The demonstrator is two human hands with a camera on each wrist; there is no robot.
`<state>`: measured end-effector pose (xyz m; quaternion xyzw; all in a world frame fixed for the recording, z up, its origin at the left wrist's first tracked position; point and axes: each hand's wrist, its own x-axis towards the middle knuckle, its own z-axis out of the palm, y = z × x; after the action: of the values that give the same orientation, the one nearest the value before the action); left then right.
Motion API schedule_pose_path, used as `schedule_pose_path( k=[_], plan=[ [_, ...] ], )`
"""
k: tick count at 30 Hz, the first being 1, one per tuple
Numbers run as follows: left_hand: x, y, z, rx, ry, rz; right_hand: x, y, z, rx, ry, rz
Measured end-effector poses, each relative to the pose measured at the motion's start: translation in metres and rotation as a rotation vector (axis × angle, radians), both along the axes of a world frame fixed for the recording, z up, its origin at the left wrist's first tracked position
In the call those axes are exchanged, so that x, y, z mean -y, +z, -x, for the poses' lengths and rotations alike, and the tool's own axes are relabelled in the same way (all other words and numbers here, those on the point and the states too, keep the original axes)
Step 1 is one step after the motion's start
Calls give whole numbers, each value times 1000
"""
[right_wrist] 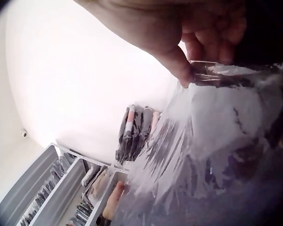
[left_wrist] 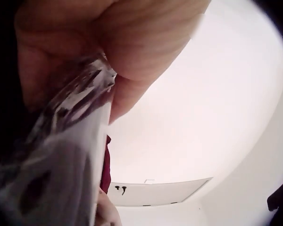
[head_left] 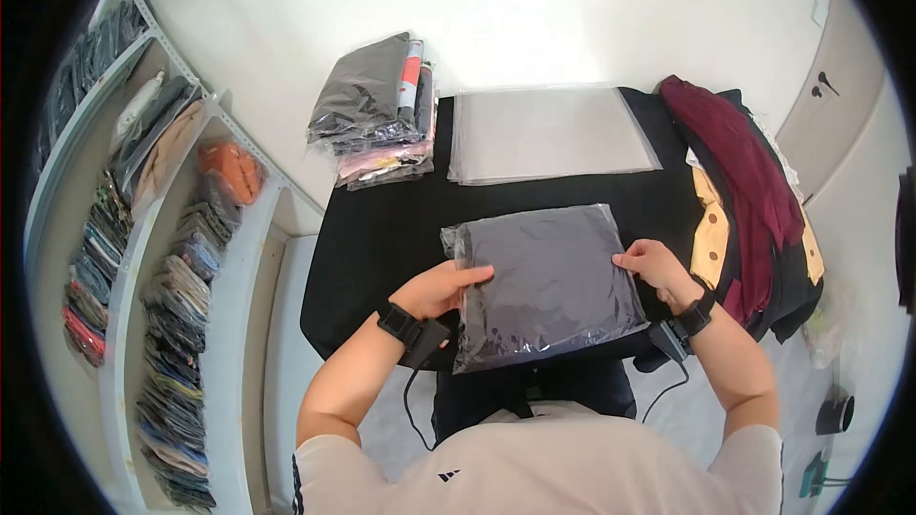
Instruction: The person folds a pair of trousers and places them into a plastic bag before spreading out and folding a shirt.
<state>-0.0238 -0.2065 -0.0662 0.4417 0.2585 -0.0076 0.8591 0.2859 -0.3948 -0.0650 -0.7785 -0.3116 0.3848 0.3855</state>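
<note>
A dark grey folded garment in a clear plastic bag [head_left: 549, 281] is held over the near part of the black-covered table [head_left: 367, 257]. My left hand [head_left: 434, 288] grips its left side, thumb laid over the top and the other fingers hidden beneath. On the opposite side, my right hand [head_left: 658, 270] pinches the bag's edge near the upper right. The right wrist view shows that thumb [right_wrist: 181, 70] pressed on the crinkled plastic [right_wrist: 217, 74]. Glossy film [left_wrist: 80, 89] runs into the left palm in the left wrist view.
Flat clear plastic bags [head_left: 553, 133] lie at the table's back. A stack of bagged clothes [head_left: 367, 100] stands at the back left. Loose garments, including a maroon one [head_left: 739, 162], are heaped on the right. Shelves [head_left: 224, 324] of bagged clothes line the left wall.
</note>
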Motion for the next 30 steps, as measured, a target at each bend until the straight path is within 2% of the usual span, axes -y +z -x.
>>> schedule_pose_path(
  k=[2,6,8,11,13,14,16,18,20,21,22,24,26,27,28,30],
  plan=[
    [14,3,-4,-42,112,-163,1,-5,-2,1,3,3],
    [28,20,-1,79,224,-135,8,-4,1,-60,39,-101],
    [33,48,3,61,281,-138,17,-1,2,-179,-17,-205],
    [29,90,18,216,451,-255,46,1,3,-73,-63,-306],
    [20,127,30,204,563,-310,66,-13,0,7,-81,-422],
    [10,140,34,206,647,-365,73,-16,3,85,-126,-407],
    [-19,161,35,156,974,-454,83,-32,7,198,-179,-355],
    [-94,156,42,437,1036,-413,84,-47,14,305,-294,-413],
    [-129,175,31,605,964,-371,81,-57,26,751,-323,-466],
    [-142,180,25,617,990,-406,75,-45,37,881,-352,-439],
    [-165,180,16,624,987,-419,73,-44,37,879,-357,-452],
    [-220,164,-2,654,1237,-316,74,-48,36,892,-386,-450],
    [-261,143,-17,587,1366,-276,75,-50,36,916,-373,-449],
    [-285,124,-21,536,1362,-316,75,-49,37,908,-375,-452],
    [-300,109,-23,485,1358,-353,74,-48,37,901,-375,-452],
    [-298,100,-39,303,1506,-321,74,-47,37,931,-377,-471]
  ],
)
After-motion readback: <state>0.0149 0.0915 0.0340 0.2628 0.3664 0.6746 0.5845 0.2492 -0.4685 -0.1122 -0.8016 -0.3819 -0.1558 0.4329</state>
